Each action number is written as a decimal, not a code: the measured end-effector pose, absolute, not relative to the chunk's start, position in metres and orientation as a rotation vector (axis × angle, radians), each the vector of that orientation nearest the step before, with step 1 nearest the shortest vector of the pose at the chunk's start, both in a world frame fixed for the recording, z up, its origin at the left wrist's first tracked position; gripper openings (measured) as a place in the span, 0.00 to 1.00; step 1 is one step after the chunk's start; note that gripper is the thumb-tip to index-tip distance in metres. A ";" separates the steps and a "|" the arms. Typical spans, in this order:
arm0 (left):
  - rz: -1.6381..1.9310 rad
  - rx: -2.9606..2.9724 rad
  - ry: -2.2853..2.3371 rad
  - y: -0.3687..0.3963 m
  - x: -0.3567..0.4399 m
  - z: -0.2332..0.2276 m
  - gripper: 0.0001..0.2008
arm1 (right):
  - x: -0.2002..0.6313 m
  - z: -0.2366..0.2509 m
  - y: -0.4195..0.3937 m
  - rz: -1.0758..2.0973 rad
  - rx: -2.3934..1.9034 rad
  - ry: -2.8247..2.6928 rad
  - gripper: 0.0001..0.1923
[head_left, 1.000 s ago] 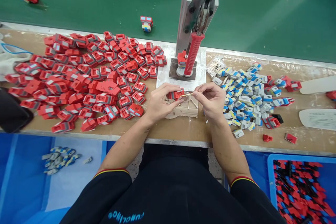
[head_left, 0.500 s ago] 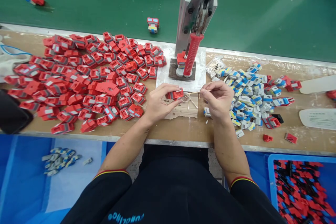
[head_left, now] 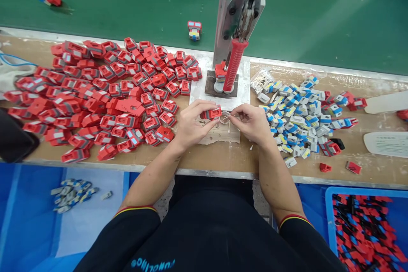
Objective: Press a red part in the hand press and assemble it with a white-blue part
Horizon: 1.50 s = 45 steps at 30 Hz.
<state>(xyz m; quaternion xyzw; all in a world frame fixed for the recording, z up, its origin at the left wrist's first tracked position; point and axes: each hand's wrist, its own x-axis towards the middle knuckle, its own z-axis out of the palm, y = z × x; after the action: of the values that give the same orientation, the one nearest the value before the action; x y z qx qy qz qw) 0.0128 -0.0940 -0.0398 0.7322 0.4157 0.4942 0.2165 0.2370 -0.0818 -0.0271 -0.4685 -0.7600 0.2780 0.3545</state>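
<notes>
My left hand (head_left: 194, 124) is closed around a red toy part (head_left: 211, 113) with a hollow in its face, held over a worn board (head_left: 219, 136). Just right of that part, a small round clear dish (head_left: 225, 117) sits on the board. The fingertips of my right hand (head_left: 252, 123) are pinched together at the dish's right rim, on a thin cotton swab mostly hidden by the fingers. Another white swab tip (head_left: 228, 127) shows below the dish.
A press with a red handle (head_left: 235, 66) stands behind my hands. Red toy parts (head_left: 105, 93) are heaped left, grey-blue parts (head_left: 299, 114) right, beside a bag of swabs (head_left: 261, 80). Beyond is a green belt (head_left: 143, 4). A blue bin (head_left: 330, 221) is at lower right.
My right hand has moved left and in to the dish, and the swab it held is now mostly hidden. Two toys on the green belt have shifted right. My left hand stays nearly still.
</notes>
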 end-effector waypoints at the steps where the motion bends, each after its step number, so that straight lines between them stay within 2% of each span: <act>1: 1.370 2.032 1.150 -0.094 0.012 -0.040 0.13 | 0.237 -0.027 -0.082 0.721 -1.215 -1.970 0.05; 8: 1.386 2.061 1.140 -0.094 0.013 -0.040 0.12 | 0.240 -0.022 -0.085 0.771 -1.215 -1.787 0.06; 13: 1.345 2.084 1.135 -0.095 0.014 -0.038 0.11 | 0.235 -0.021 -0.086 0.853 -1.041 -1.396 0.15; 17: 1.348 2.081 1.119 -0.096 0.015 -0.038 0.12 | 0.227 -0.023 -0.087 0.906 -0.961 -1.334 0.18; 27: 1.351 2.075 1.105 -0.096 0.016 -0.040 0.12 | 0.223 -0.027 -0.089 0.939 -0.971 -1.368 0.16; 35: 1.355 2.045 1.111 -0.096 0.016 -0.038 0.11 | 0.235 -0.020 -0.086 0.849 -1.079 -1.369 0.17; 45: 1.317 2.044 1.163 -0.097 0.016 -0.032 0.11 | 0.238 -0.020 -0.085 0.827 -1.244 -1.845 0.08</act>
<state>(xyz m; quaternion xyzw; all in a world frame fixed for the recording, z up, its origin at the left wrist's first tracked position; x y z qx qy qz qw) 0.0164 -0.0973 -0.0318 0.7396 0.4208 0.4764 0.2212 0.2379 -0.0845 -0.0197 -0.4860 -0.7205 0.3232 0.3745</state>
